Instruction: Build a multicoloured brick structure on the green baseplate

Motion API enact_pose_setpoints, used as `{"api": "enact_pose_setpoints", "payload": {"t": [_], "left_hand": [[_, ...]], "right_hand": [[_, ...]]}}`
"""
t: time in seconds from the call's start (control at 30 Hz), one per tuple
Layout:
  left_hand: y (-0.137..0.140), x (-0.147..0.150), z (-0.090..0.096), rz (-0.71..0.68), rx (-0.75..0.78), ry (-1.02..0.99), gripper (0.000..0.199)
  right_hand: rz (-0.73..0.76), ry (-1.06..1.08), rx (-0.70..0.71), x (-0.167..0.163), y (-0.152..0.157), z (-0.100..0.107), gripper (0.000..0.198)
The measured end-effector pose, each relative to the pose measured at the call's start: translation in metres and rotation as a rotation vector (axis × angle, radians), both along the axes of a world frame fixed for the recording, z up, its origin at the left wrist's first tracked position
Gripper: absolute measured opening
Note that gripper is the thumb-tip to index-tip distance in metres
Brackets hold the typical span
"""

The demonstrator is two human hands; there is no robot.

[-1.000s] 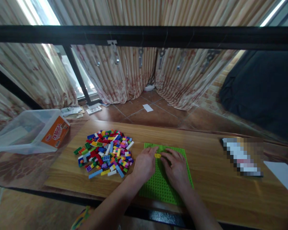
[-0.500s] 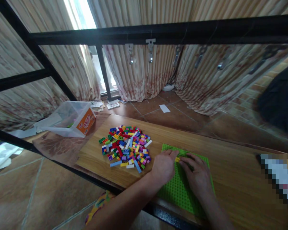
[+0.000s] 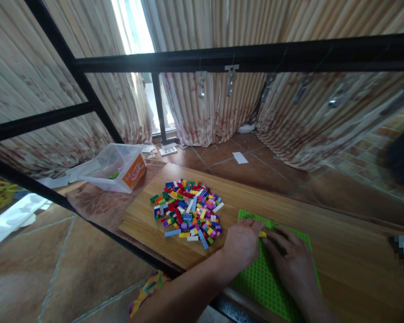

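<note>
"Where was the small yellow plastic brick [image 3: 262,234]?"
"At the far end of the studded green plastic baseplate [image 3: 264,280], between the left hand [image 3: 243,243] and right hand [image 3: 292,256]."
"Did the fingers [image 3: 276,237] grip it?"
"They curled close; I couldn't tell if either gripped. Left, a multicoloured plastic brick heap [image 3: 188,213] covered some wooden worktop [image 3: 353,264]."

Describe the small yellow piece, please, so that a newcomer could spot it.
Find the wooden tabletop, then the green studded plate right of the brick pile. Towards the plate's far edge, between the left hand and right hand, is the yellow piece, the only piece visible there.
</note>
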State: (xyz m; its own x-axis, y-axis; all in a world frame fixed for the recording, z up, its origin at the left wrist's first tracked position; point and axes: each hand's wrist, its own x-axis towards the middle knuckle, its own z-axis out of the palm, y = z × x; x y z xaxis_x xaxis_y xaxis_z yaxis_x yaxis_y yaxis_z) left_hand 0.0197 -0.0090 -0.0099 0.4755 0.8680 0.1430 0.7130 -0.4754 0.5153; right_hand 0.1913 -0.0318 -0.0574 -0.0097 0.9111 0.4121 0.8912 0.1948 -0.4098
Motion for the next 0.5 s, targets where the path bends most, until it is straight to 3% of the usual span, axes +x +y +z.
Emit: {"api": "enact_pose_setpoints", "payload": {"t": [0.33,0.5], "left_hand": [[0.0004,-0.0007,-0.0017,-0.049,0.032,-0.003,0.043],[0.002,0.0013,-0.0023,-0.067,0.044,0.039,0.039]], "right_hand": [[0.038,-0.009,0.072,0.0038,-0.0001,0.0004,0.052],[0.027,-0.054,0.035,0.0031,-0.0006,0.0006,0.054]]}}
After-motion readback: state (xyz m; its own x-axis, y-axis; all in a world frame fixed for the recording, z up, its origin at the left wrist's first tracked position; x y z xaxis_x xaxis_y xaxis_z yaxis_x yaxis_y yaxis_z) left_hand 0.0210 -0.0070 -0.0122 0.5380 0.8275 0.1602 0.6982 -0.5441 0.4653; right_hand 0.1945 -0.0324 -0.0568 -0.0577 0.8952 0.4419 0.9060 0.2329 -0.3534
